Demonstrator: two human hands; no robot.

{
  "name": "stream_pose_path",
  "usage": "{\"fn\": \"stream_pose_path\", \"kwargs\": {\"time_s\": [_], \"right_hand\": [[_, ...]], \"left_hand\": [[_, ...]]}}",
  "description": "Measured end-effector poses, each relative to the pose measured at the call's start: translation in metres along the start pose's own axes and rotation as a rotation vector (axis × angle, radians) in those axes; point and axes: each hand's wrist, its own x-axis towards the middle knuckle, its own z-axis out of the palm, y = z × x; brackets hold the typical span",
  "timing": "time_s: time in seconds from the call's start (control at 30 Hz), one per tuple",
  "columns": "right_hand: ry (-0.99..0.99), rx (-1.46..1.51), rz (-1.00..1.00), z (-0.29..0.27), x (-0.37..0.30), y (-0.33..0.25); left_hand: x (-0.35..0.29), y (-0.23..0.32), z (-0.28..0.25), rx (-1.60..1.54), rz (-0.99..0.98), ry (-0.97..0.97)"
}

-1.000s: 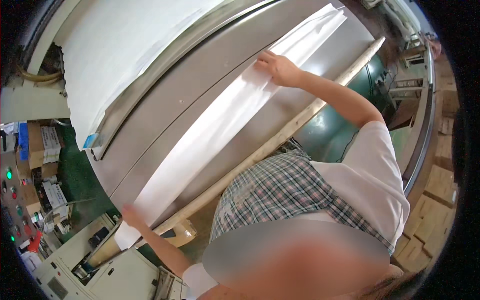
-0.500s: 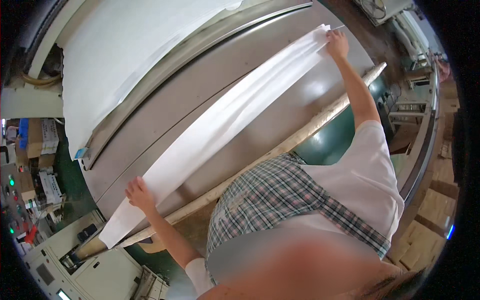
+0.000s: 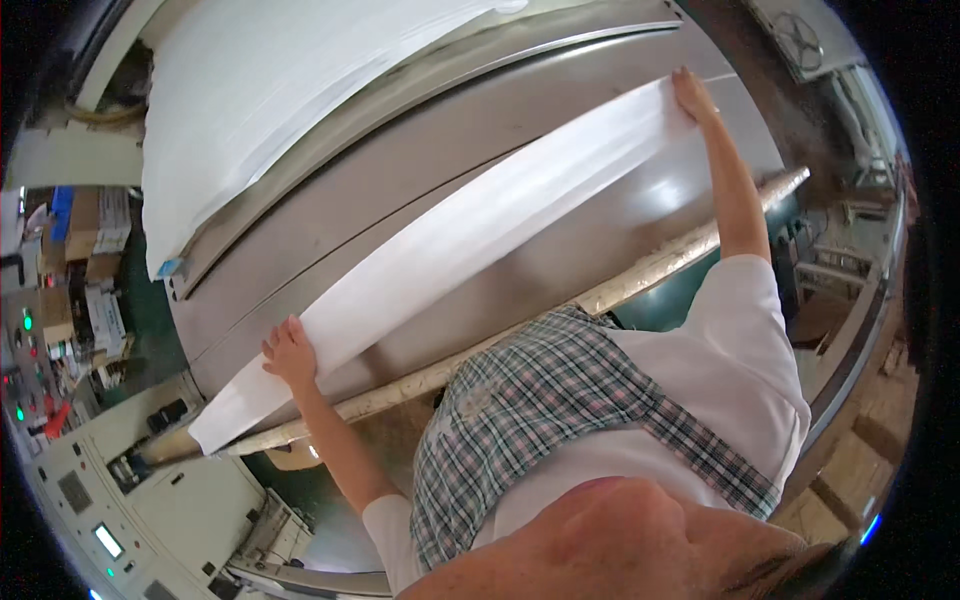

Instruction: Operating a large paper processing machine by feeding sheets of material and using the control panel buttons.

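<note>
A long folded strip of white sheet material (image 3: 470, 225), cloth-like in look, lies slantwise across the grey metal table (image 3: 400, 160). Near its lower left part, my left hand (image 3: 290, 353) rests on the strip with fingers spread. At the far right end, my right hand (image 3: 692, 97) is closed around the strip's edge; its thumb is mostly hidden. The strip's surface looks fairly smooth, and its lower left tip hangs over by the table's near edge.
Behind a metal bar (image 3: 420, 105) spreads a large white sheet (image 3: 260, 90). A wrapped roller (image 3: 640, 282) runs along the table's near edge, close to my checked apron (image 3: 520, 385). A control cabinet (image 3: 190, 505) stands at lower left, with boxes (image 3: 90, 235) beyond it.
The strip's right end has gone from bunched and creased to flatter and wider. My left hand has shifted slightly up along the strip. The whole view has tilted a little.
</note>
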Motion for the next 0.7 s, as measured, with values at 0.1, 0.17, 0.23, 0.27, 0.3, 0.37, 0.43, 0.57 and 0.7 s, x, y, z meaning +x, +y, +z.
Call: {"fn": "stream_pose_path", "kwargs": {"time_s": [0.1,0.17,0.23,0.27,0.3,0.37,0.43,0.57,0.7], "right_hand": [[-0.086,0.237,-0.262,-0.016,0.001,0.012],[-0.179,0.251,-0.123,-0.032,-0.009,0.011],[-0.328,0.219,-0.188,-0.04,-0.018,0.004],[-0.4,0.268,-0.234,-0.04,-0.026,-0.005],[-0.477,0.317,-0.286,-0.04,-0.037,-0.019],[-0.645,0.438,-0.228,-0.05,-0.061,-0.038],[-0.823,0.588,-0.352,-0.076,-0.094,-0.068],[-1.137,0.749,-0.417,-0.09,-0.145,-0.126],[-1.423,0.763,-0.422,-0.087,-0.196,-0.213]], "left_hand": [[0.006,-0.006,0.004,0.047,0.017,-0.042],[0.011,-0.017,0.002,0.037,0.087,-0.081],[0.019,-0.04,0.008,0.038,0.069,-0.026],[0.017,-0.056,0.01,0.044,0.072,0.03],[0.011,-0.072,0.017,0.028,0.088,0.151],[0.004,-0.094,0.018,0.029,0.088,0.269],[-0.014,-0.109,0.025,0.057,0.045,0.333],[-0.053,-0.089,0.027,-0.123,0.208,0.322],[-0.076,-0.082,0.023,-0.238,0.203,0.392]]}}
